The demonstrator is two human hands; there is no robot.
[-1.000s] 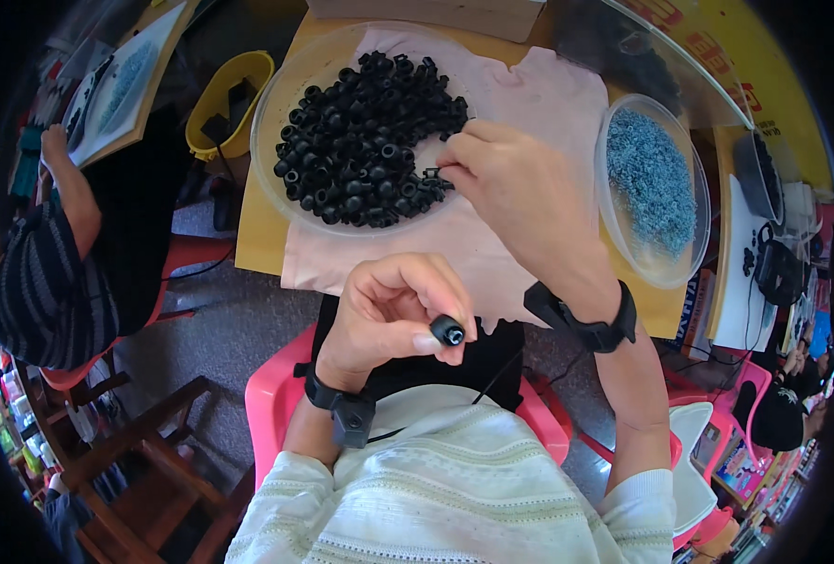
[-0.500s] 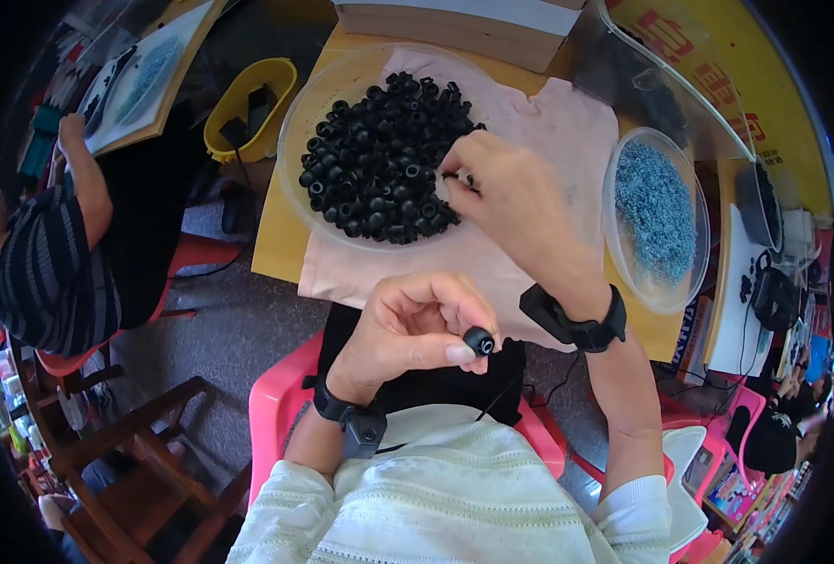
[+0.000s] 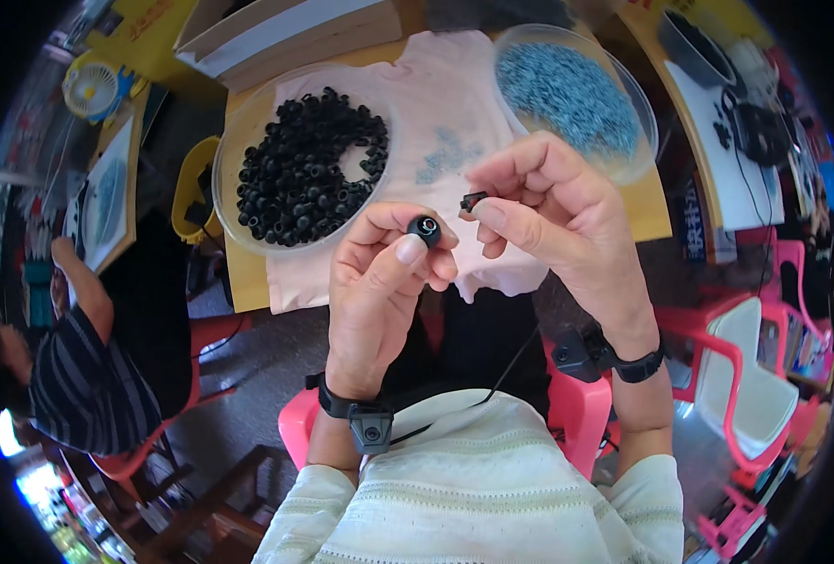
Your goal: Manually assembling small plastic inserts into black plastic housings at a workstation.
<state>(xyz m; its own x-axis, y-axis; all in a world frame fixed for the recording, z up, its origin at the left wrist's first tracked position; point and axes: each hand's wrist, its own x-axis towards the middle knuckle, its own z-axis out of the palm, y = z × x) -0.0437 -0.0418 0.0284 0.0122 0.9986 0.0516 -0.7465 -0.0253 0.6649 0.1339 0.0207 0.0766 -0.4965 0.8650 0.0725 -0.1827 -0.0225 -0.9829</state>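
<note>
My left hand (image 3: 365, 291) is closed on a round black plastic part (image 3: 424, 229) between thumb and fingers, its open end with a pale ring inside turned up. Just right of it, my right hand (image 3: 567, 226) pinches a smaller black piece (image 3: 472, 201); the two parts are apart. Beyond my left hand lies a clear round basin (image 3: 352, 165) heaped with black plastic parts (image 3: 290, 183). A pink cloth (image 3: 417, 103) is spread under the basin and my hands, with a small scatter of blue pieces (image 3: 450, 155) on it.
At the far right of the table stands a clear tub of blue pieces (image 3: 567, 99). A cardboard box (image 3: 295, 42) is at the back, and a yellow bucket (image 3: 196, 193) hangs low at the left. Another person (image 3: 88, 367) sits to the left. Pink chairs (image 3: 718, 376) stand at the right.
My right hand has left the basin and come back toward my left hand with a small black piece. My left hand has kept its round part. The view has shifted to the right.
</note>
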